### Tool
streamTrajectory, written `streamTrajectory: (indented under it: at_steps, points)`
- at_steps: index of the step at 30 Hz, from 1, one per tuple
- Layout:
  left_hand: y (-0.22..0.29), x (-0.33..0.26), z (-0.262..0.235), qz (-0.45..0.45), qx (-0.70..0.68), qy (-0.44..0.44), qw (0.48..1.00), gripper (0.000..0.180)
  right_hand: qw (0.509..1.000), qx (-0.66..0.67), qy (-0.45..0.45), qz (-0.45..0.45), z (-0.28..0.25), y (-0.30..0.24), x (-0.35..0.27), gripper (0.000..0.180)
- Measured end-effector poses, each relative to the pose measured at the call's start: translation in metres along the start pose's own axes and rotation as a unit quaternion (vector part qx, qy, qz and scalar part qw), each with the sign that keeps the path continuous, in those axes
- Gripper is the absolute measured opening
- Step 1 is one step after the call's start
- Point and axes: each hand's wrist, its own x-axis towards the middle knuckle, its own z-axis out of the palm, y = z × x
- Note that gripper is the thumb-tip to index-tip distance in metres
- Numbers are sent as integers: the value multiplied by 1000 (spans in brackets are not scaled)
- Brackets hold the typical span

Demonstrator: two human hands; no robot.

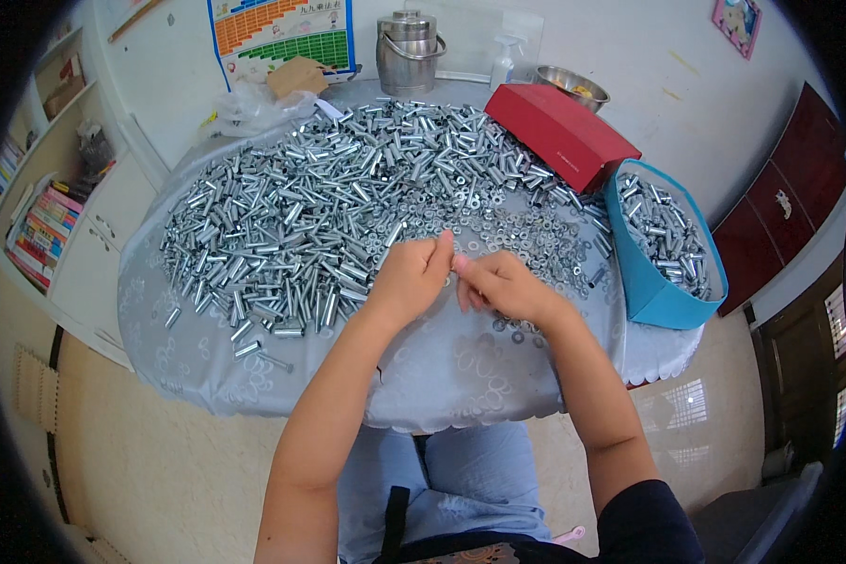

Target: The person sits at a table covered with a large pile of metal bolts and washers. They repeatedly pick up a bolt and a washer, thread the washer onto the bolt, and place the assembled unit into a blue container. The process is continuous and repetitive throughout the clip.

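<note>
My left hand is closed, thumb up and fingers curled, over the near part of the table. Right beside it, my right hand is closed too, its thumb and forefinger pinched against the left fingertips. Whatever lies between them is too small and too covered to make out. A large heap of shiny metal sleeves, with some bolts among them, spreads to the left of and beyond my hands. Loose washers and nuts lie scattered just beyond my right hand. A few more washers sit below that hand.
A turquoise fabric box full of metal sleeves stands at the right edge. A red box leans behind it. Farther back are a steel lidded pot, a steel bowl and a plastic bag. The grey tablecloth hangs over the near edge.
</note>
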Motion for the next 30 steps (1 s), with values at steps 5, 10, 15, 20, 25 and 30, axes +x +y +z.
streamTrajectory:
  at_steps: [5,10,15,20,25,30]
  points:
    - [-1,0,-1,13,34,9,999,43,987,-73,111,-90,9,-4,-1,32]
    - [4,0,-1,43,75,33,996,43,980,2,139,-143,11,5,6,36]
    - [0,0,2,95,103,48,989,43,996,17,80,-25,2,9,5,32]
    - [1,0,-1,72,96,40,992,41,976,-18,159,-147,12,-1,4,32]
    - [-2,0,1,89,113,35,989,42,995,60,77,-13,6,3,1,29]
    - [5,-2,-2,28,52,21,998,42,972,-94,140,-165,8,-14,-6,28]
